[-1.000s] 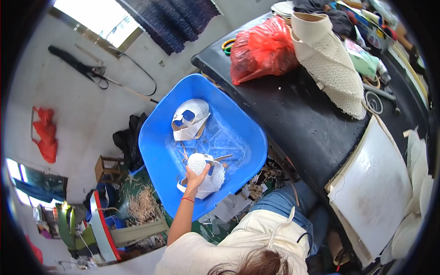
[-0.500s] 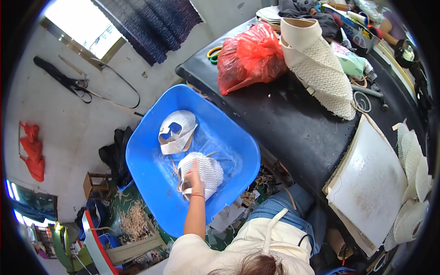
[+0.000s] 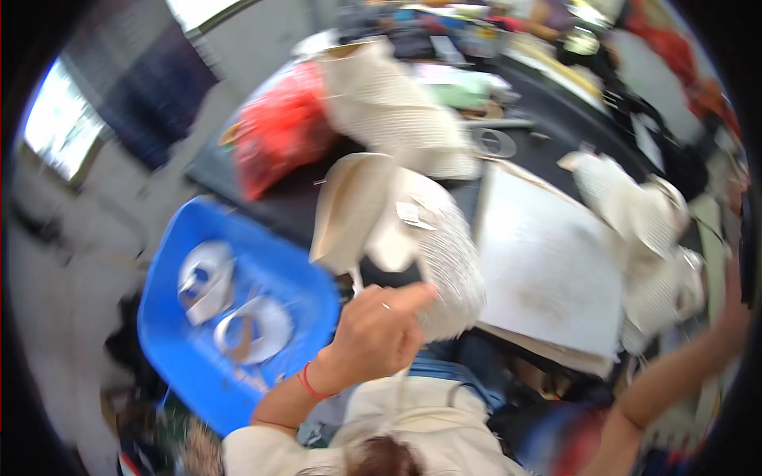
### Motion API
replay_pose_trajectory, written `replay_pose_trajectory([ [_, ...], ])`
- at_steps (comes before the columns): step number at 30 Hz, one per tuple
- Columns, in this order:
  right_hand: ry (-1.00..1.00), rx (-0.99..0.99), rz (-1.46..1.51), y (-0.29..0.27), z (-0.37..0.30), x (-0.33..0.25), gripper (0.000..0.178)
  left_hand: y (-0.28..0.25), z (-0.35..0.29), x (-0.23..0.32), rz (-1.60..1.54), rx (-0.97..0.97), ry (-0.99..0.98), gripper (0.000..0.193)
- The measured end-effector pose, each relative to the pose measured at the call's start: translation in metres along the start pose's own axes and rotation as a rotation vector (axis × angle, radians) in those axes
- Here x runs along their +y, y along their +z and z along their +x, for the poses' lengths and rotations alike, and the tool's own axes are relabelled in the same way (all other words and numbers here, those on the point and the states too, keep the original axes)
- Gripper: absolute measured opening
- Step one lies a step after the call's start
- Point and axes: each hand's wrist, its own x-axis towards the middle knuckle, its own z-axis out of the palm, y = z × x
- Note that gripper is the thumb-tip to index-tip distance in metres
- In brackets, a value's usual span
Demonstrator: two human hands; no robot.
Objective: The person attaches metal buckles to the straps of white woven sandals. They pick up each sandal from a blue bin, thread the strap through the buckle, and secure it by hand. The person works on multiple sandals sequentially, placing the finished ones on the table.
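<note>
In front of me, my left hand is closed, thumb side up, on the lower edge of a cream woven shoe upper. The upper has smooth bands, a small white tag and a dark opening, and it hangs over the near edge of the black table. Below left, two more cream uppers lie in a blue tub: one farther upper and one nearer upper. My right hand reaches far out at the right rim, where blur and the dark border hide its fingers.
On the black table stand a red plastic bag and a long stack of nested uppers. A pale board lies nearer, with more woven pieces to its right. Clutter lines the far end.
My left hand has left the tub and is now up by the table with a woven upper. My right arm has appeared, stretched out to the right. The view has swung rightward.
</note>
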Motion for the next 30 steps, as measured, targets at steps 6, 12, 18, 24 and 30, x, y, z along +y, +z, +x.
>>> replay_pose_trajectory([
  [6,0.358,-0.212,-0.732,0.06,-0.092,0.093,0.031,0.104,0.042,0.036,-0.277,-0.351,0.296,0.039],
  [12,0.571,0.086,-0.64,0.048,-0.15,0.081,0.028,0.08,0.05,0.037,-0.385,-0.088,0.091,0.03],
  [18,0.815,0.544,-0.752,0.105,-0.214,0.051,0.025,0.095,0.156,0.038,-0.383,-0.447,0.298,0.025],
  [24,1.022,0.926,0.538,0.127,-0.234,0.052,0.034,0.172,0.202,0.058,-0.46,-1.171,0.512,0.037],
  [30,0.794,0.818,0.792,0.137,-0.202,0.097,0.025,0.187,0.234,0.03,-0.541,-1.554,0.315,0.047],
])
